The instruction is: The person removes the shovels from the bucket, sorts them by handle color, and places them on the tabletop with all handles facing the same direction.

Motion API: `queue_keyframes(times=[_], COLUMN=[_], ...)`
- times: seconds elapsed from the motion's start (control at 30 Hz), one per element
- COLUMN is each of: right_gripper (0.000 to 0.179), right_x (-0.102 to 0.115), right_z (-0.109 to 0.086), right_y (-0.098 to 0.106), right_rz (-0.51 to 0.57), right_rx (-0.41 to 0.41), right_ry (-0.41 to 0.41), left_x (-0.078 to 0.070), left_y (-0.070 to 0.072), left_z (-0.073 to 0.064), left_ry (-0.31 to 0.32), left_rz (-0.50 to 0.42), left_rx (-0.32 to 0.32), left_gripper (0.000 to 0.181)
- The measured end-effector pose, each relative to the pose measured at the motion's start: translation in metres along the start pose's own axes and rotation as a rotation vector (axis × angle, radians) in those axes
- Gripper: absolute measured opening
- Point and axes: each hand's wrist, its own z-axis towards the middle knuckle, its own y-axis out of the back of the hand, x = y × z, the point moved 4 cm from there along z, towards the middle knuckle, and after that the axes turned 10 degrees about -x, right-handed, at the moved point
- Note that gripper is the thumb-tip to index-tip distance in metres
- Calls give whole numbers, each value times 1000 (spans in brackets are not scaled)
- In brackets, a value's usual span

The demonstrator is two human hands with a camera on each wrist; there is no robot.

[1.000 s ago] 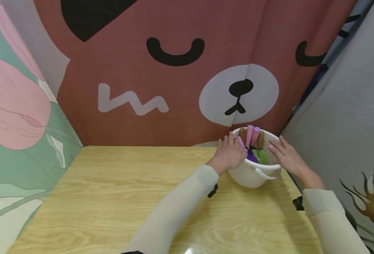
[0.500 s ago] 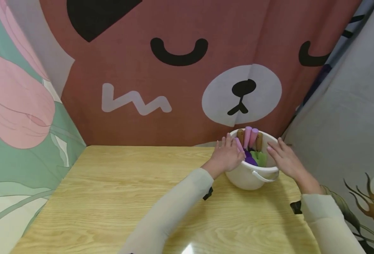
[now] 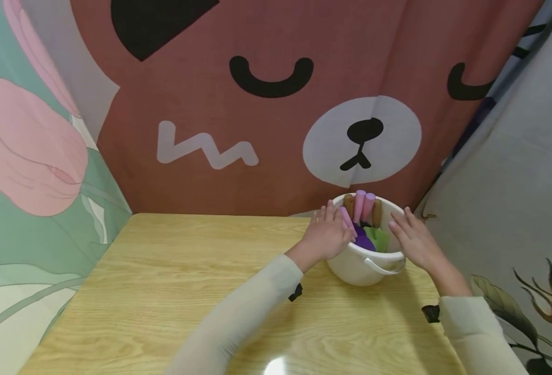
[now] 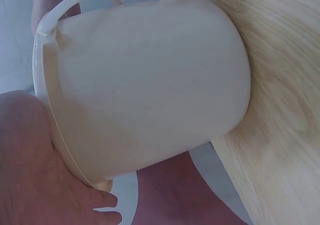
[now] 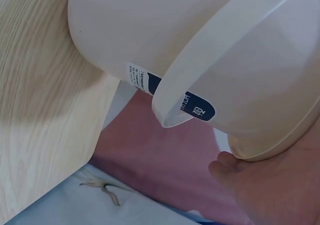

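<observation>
A white bucket (image 3: 348, 268) stands on the wooden table, its bail handle (image 3: 383, 269) hanging down in front. My left hand (image 3: 325, 234) lies against its left rim, fingers extended, as the left wrist view also shows. On the opposite side, my right hand (image 3: 416, 242) rests at the rim with fingers fairly straight. Inside the bucket, several tools stand with pink handles (image 3: 359, 206) and brown handles (image 3: 376, 214) upward. A purple scoop-like head (image 3: 365, 243) and a green one (image 3: 379, 238) show near the front; their lower parts are hidden by the bucket wall.
The wooden table (image 3: 187, 271) ends just behind the bucket and close to its right. A brown bear-print curtain (image 3: 276, 156) hangs behind, with a grey cloth (image 3: 505, 198) on the right. A dark label (image 5: 200, 106) marks the bucket's side.
Both hands and the bucket between them have shifted left and slightly toward me across the table. The tools inside travel along with it. The head view has turned slightly left.
</observation>
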Motion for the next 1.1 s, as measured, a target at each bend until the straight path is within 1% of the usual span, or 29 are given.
queue_keyframes(times=[0.17, 0.33, 0.43, 0.57, 0.7, 0.8, 0.93, 1.1], right_gripper=[67, 68, 67, 68, 68, 68, 68, 67], right_x=[17, 28, 33, 41, 49, 56, 64, 73], right_z=[-1, -3, -5, -9, -11, -10, -11, -13], right_y=[-6, -13, -16, -20, -25, -27, -32, -39], right_rz=[-18, -35, -27, -7, -4, -4, 6, 20], right_rx=[-3, -21, -34, -28, -32, -40, -45, -60], right_ry=[12, 31, 44, 36, 36, 38, 42, 66], left_x=[11, 21, 24, 29, 35, 40, 46, 54], left_y=[7, 13, 15, 18, 22, 27, 32, 34], left_z=[-12, -23, -29, -36, -43, -49, -57, -67], left_ry=[22, 14, 10, 10, 12, 7, 8, 18], left_rz=[-33, -53, -49, -51, -31, -12, -17, -26], left_rx=[7, -15, -22, -25, -21, -26, -21, -23], left_gripper=[68, 66, 67, 68, 69, 71, 72, 72])
